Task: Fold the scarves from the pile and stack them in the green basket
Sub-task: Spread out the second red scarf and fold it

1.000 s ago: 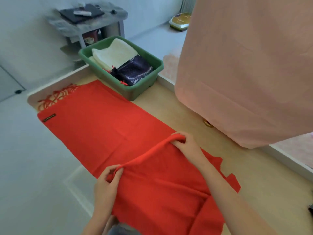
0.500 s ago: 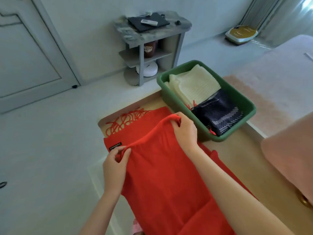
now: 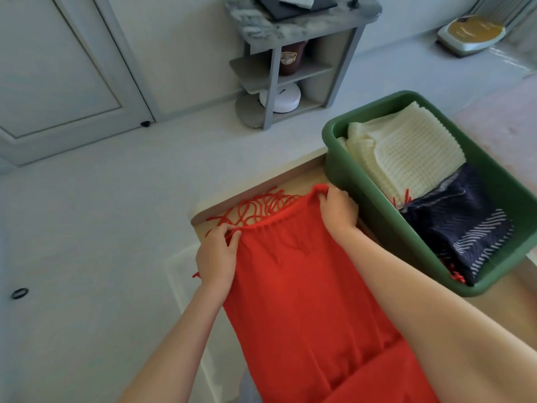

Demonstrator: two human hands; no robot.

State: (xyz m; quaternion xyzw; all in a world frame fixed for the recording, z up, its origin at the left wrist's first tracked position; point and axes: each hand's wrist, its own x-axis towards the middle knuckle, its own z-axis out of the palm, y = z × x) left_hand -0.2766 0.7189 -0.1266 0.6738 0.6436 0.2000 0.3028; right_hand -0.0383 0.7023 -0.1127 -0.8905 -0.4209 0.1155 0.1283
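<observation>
Both hands have carried the fold of the red scarf forward to its far fringe, likely to halve its length. The left hand and right hand each pinch a corner of that fold, fingers curled on cloth. Just beyond, the green basket holds a cream scarf and a navy scarf.

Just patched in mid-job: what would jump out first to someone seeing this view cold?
The bright red scarf fills the centre, with the left hand and the right hand gripping its folded edge over the fringe. To its right sits the green basket, holding a folded cream scarf at its far end and a navy scarf at its near end.
</observation>
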